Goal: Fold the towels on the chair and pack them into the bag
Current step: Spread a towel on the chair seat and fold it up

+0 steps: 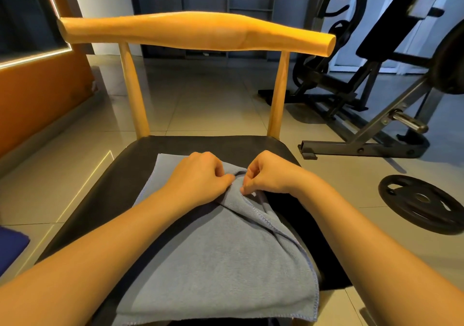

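Grey-blue towel (216, 263) spread on black seat of wooden chair (195, 30); 1 stitched edge folded over, running diagonally from hands toward near right corner. Left hand (198, 178) fingers curled, pinching towel fold; right hand (266, 175) just beside it, fingertips pinching same fold; both over towel's far end. Weight plate (421, 202) on tiled floor, well right of right hand; bench frame (364, 135) beyond.

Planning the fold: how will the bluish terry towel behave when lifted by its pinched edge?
Probably floppy: the bluish terry towel creases where the left hand and right hand pinch it. Likely light, being thin; fuzzy nap should resist slipping.
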`<state>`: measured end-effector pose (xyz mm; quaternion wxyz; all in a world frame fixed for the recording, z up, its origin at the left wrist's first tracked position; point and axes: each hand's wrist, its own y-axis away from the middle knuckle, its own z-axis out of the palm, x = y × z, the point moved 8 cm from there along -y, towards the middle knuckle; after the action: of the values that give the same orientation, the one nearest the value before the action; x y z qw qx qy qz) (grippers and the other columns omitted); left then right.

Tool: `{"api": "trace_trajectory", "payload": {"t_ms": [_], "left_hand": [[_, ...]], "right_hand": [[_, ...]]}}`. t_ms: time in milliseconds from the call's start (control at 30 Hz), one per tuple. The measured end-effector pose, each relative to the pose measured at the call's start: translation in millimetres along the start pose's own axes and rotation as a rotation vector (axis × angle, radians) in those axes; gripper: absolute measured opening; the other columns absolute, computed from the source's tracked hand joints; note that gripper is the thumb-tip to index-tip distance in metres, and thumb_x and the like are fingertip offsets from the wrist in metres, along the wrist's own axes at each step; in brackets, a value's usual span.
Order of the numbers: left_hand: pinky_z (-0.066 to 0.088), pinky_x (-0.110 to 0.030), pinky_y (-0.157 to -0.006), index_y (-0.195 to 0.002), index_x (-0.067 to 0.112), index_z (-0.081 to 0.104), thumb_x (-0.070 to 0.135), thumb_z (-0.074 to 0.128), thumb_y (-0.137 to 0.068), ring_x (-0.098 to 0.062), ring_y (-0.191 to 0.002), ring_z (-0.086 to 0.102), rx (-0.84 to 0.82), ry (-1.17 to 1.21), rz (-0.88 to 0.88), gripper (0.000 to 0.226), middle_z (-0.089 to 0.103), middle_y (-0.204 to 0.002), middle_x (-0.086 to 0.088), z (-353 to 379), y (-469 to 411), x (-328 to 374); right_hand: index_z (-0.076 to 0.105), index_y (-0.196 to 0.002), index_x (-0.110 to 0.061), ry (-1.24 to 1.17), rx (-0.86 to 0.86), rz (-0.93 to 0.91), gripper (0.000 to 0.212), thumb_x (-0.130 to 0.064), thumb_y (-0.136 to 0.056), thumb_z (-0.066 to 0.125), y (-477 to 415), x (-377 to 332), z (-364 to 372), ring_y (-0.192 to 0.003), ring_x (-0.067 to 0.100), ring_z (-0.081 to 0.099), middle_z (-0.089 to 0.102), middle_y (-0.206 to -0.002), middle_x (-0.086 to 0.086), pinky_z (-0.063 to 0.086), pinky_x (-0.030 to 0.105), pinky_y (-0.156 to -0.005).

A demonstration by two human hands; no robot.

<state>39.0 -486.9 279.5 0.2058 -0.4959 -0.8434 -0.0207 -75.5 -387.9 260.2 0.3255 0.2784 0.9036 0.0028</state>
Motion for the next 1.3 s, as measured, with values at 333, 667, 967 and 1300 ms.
{"api": "trace_trajectory", "payload": {"t_ms": [333, 667, 967, 1300], "left_hand": [[0.058, -0.036, -0.071, -0.068, 0.014, 0.071, 0.024, 0.077, -0.079, -0.019, -0.074, 0.066, -0.092, 0.075, -0.135, 0.017, 0.071, -0.071, -0.003, 7.4, -2.2, 0.0], [0.049, -0.030, -0.067, -0.075, 0.008, 0.074, 0.012, 0.075, -0.088, -0.014, -0.068, 0.058, 0.007, 0.717, -0.221, 0.014, 0.071, -0.074, -0.008, -6.3, 7.1, -10.4], [0.043, -0.016, -0.064, -0.084, 0.013, 0.074, 0.014, 0.071, -0.093, -0.005, -0.073, 0.062, 0.005, 0.907, -0.204, 0.010, 0.073, -0.084, -0.003, -5.8, 7.8, -1.4], [0.046, -0.026, -0.072, -0.088, 0.016, 0.075, 0.022, 0.069, -0.095, -0.016, -0.084, 0.066, -0.007, 0.902, -0.194, 0.011, 0.075, -0.089, -0.006, -0.5, 4.9, -9.7]], "right_hand": [[0.075, -0.088, -0.002, 0.109, -0.074, -0.069, 0.014, -0.016, -0.091, 0.072, 3.5, -10.3, 9.3, -0.074, 0.016, 0.061, 0.072, -0.084, 0.011, 0.054, 0.032, -0.073], [0.066, -0.085, -0.013, -0.294, -0.040, 0.080, 0.011, -0.014, -0.096, 0.065, 23.5, 23.1, -29.4, -0.064, 0.012, 0.045, 0.055, -0.075, 0.002, 0.036, 0.022, -0.055], [0.069, -0.090, -0.007, -0.195, 0.088, -0.067, 0.027, -0.026, -0.079, 0.085, 24.1, -0.6, -35.0, -0.066, 0.011, 0.056, 0.066, -0.073, 0.000, 0.047, 0.028, -0.061], [0.069, -0.068, -0.014, -0.063, 0.285, -0.199, 0.023, -0.022, -0.089, 0.076, 25.0, -0.2, -51.0, -0.057, 0.003, 0.052, 0.063, -0.064, 0.000, 0.044, 0.019, -0.055]]}}
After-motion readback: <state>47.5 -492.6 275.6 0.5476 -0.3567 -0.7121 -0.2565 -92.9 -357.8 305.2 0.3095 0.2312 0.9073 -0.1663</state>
